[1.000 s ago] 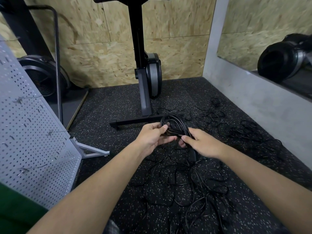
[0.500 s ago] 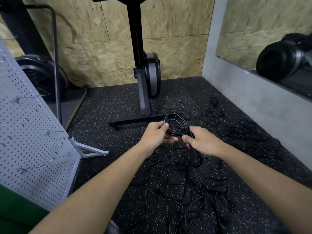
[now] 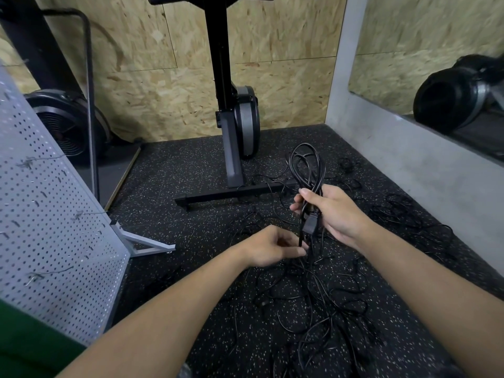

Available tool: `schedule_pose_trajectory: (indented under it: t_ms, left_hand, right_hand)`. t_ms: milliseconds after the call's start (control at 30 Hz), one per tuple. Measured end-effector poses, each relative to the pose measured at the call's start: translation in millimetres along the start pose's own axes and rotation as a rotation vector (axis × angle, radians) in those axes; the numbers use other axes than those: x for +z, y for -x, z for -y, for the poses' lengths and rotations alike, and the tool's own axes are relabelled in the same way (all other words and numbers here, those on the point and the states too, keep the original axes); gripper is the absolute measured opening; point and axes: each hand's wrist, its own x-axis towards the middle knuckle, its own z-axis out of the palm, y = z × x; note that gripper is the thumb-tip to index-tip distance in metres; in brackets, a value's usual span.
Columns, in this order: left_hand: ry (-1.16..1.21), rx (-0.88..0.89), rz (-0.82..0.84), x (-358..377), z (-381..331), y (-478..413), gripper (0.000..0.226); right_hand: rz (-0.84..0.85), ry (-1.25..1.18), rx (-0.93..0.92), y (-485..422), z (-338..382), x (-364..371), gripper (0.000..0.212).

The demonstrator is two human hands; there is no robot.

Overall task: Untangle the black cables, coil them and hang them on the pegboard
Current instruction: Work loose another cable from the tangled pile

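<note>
Coil (image 3: 311,181): higher than half a second ago, loops upright before the right end of the stand's (image 3: 231,148) foot. Gripped by right hand (image 3: 338,214) alone, fingers curled round the gathered strands; plug (image 3: 309,227) hanging just under that grip. Left hand (image 3: 270,248): off the coil, now lower, nearer than the stand, pinching the trailing strand. Probable meaning: winding nearly done, tail still to free from the tangle (image 3: 313,301) on the floor nearer still. Pegboard (image 3: 54,227), left of the stand: no cable on its visible hooks.
</note>
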Motion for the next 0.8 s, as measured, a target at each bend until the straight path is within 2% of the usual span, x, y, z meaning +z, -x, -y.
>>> schedule_pose_trajectory:
  t_ms: [33, 133, 200, 300, 467, 667, 800]
  left_hand:
    - [-0.023, 0.004, -0.006, -0.5, 0.8, 0.0, 0.009]
    - [-0.120, -0.010, -0.090, -2.9, 4.8, -1.5, 0.025]
    - [-0.229, 0.016, -0.190, -8.3, 4.2, 0.4, 0.026]
    - [-0.309, 0.122, -0.311, -17.9, -2.3, 6.1, 0.016]
    - [-0.388, 0.296, -0.411, -23.7, -15.6, 4.6, 0.016]
    - [-0.438, 0.358, -0.529, -32.5, -22.7, 7.9, 0.015]
    - [-0.417, 0.416, -0.573, -33.7, -24.0, 11.1, 0.010]
  right_hand:
    - [-0.006, -0.024, 0.004, 0.4, 1.5, -1.0, 0.014]
    - [-0.078, 0.037, -0.006, -2.8, 3.3, -7.7, 0.016]
    - [-0.162, 0.092, -0.006, -6.7, 0.7, -14.6, 0.018]
    - [-0.235, 0.207, 0.040, -12.2, -6.0, -27.6, 0.019]
    - [-0.258, 0.394, 0.079, -13.5, -10.8, -34.2, 0.016]
    - [-0.189, 0.593, 0.008, -8.3, -10.3, -31.9, 0.009]
    - [0.003, 0.784, -0.002, -2.6, -1.4, -28.0, 0.016]
